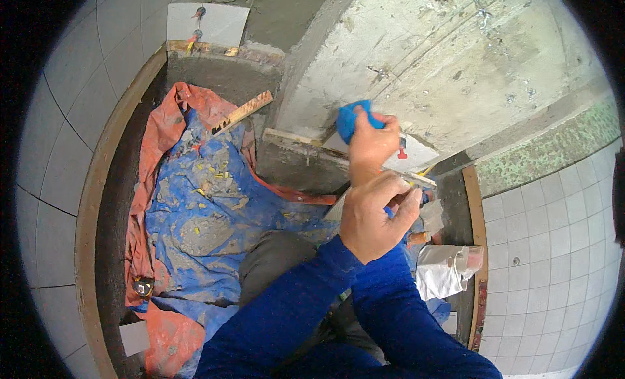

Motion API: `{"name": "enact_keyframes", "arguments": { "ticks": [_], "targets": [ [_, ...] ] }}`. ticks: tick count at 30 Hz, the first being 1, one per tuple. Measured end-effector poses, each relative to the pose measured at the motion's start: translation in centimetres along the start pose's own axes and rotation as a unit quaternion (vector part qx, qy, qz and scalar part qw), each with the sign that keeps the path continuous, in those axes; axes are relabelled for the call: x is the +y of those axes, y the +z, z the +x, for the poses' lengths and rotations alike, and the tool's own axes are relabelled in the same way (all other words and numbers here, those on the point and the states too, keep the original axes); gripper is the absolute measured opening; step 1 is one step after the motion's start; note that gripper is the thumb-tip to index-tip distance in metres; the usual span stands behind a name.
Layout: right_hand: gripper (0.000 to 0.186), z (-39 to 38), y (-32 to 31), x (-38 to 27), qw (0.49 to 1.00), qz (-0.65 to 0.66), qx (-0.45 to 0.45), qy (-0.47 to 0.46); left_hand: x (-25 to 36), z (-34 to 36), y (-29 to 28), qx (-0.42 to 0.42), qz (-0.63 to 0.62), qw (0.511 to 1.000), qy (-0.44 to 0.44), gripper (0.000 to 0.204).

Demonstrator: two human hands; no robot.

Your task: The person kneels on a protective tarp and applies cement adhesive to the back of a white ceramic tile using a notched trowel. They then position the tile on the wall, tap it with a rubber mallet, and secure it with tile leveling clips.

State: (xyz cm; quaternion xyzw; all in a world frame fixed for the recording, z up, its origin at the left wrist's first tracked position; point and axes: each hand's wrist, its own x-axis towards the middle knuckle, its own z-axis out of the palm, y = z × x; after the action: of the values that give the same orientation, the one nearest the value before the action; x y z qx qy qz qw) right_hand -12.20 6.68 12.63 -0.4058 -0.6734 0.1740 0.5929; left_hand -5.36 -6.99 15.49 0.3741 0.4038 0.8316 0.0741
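My right hand is closed on a soft blue sponge. It holds the sponge against the upper edge of a pale tile at the foot of the rough plastered wall. A red levelling clip sticks out of that tile just right of the hand. My left hand is nearer, in front of my right forearm. Its fingers curl toward the thumb; what lies between them, if anything, is hidden. Blue shows through the gap.
A blue and orange tarp strewn with mortar debris covers the floor at left. A wood strip, a tape measure and a white bag lie around. Another pale tile with clips sits far left. Tiled walls stand on both sides.
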Motion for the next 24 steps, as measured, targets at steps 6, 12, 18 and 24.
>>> {"name": "enact_keyframes", "arguments": {
  "ticks": [6, 12, 18, 24],
  "targets": [
    [0.031, 3.6, -9.5, 1.1, 0.989, 0.126, -0.024, 0.075, -0.1, -0.3, 0.8, -0.037, 0.032, 0.998, 0.039, 0.011],
    [0.066, 3.6, -19.4, 10.6, 0.885, 0.370, -0.024, 0.281, 0.0, -1.1, 2.4, -0.120, 0.065, 0.991, 0.004, 0.003],
    [0.052, 9.1, -21.6, 19.6, 0.950, 0.156, 0.002, 0.271, -0.5, -2.2, 3.7, -0.168, 0.118, 0.976, -0.071, 0.005],
    [0.040, 13.0, -20.7, 25.6, 0.986, 0.021, -0.096, 0.135, -0.8, -1.9, 3.2, -0.185, 0.274, 0.944, -0.002, 0.010]
  ]
}}
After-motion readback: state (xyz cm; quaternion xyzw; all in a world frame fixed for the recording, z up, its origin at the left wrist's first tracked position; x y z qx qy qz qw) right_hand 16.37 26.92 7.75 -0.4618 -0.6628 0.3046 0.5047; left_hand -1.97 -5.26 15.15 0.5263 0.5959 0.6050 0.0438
